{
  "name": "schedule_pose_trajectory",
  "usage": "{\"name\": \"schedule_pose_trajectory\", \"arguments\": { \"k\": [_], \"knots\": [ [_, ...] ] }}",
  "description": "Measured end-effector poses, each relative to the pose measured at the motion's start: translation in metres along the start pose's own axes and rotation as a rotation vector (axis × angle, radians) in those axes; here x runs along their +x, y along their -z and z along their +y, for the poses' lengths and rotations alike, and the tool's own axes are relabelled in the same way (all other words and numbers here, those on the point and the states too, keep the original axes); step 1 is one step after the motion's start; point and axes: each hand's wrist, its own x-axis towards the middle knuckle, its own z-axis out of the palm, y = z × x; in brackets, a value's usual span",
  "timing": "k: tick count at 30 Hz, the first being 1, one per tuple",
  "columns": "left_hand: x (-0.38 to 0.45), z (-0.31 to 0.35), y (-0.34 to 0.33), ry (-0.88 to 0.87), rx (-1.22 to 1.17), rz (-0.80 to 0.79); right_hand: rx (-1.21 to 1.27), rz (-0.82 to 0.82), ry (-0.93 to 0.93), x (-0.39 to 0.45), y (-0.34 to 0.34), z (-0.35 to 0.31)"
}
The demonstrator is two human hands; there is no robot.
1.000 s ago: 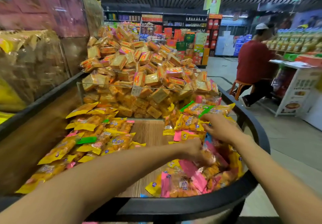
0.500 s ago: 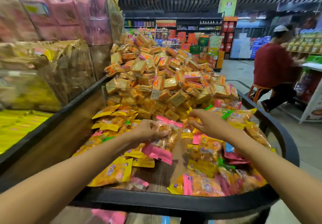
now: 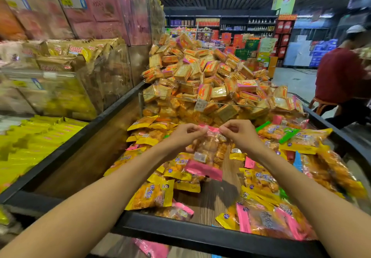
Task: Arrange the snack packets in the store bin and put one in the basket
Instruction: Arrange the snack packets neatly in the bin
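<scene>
A clear snack packet with pink ends [image 3: 206, 153] hangs upright above the store bin [image 3: 192, 235]. My left hand [image 3: 185, 134] pinches its top left corner and my right hand [image 3: 239, 132] pinches its top right corner. Yellow-ended snack packets [image 3: 152, 194] lie in a row along the bin's left side. A loose heap of yellow, pink and green packets [image 3: 281, 213] covers the right side. A strip of the bin's wooden floor [image 3: 212, 199] shows between them. No basket is in view.
Behind a clear divider [image 3: 200, 100] rises a tall heap of cracker packs [image 3: 202, 77]. Clear boxes of bagged snacks [image 3: 60, 73] stand at left, yellow packets [image 3: 30, 143] below them. A person in red [image 3: 341, 77] sits at right. A pink packet [image 3: 150, 247] lies below the bin's front edge.
My left hand lifted a pink-ended packet from the right heap toward the middle. My right hand came off the heap and took the packet's other top corner. The view shifted left.
</scene>
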Motion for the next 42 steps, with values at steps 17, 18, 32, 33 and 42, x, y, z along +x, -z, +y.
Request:
{"name": "schedule_pose_trajectory", "arguments": {
  "k": [17,18,32,33,42],
  "knots": [
    [-0.004,0.004,0.010,-0.052,-0.032,0.165,0.185,-0.037,-0.121,-0.004,-0.009,-0.010],
    [-0.004,0.005,0.009,-0.051,-0.031,0.161,0.208,-0.029,-0.133,-0.004,-0.009,-0.011],
    [-0.004,0.011,0.017,-0.055,-0.224,0.349,0.275,-0.447,-0.353,-0.013,-0.006,-0.016],
    [-0.004,0.012,0.019,-0.047,-0.234,0.365,0.257,-0.509,-0.353,-0.014,-0.007,-0.015],
    [-0.006,0.018,0.019,0.122,-0.049,0.033,0.340,-0.457,-0.360,-0.006,-0.003,-0.002]
  ]
}}
